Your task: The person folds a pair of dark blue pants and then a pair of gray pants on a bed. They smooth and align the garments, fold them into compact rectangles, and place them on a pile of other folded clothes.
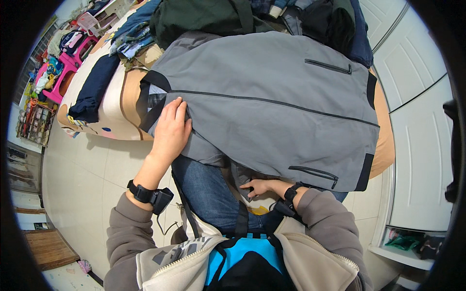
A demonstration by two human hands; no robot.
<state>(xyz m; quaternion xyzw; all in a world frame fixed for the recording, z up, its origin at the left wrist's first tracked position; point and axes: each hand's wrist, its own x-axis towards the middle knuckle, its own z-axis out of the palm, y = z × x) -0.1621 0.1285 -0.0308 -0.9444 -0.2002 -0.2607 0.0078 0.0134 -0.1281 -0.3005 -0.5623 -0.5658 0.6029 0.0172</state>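
In the head view, a grey, black-zipped fabric jacket (272, 126) is apparently being straightened mid-frame.
The left hand (172, 128) is laid flat, left of centre; whether cloth is gripped by the right hand (259, 186), lower centre, cannot be told; aligned edges seem called for.

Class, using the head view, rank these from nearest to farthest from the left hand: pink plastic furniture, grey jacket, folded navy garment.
From the left hand:
1. Grey jacket: directly under the fingers, touching.
2. Folded navy garment: to the left, near the bed's edge.
3. Pink plastic furniture: farther left, beyond the bed.
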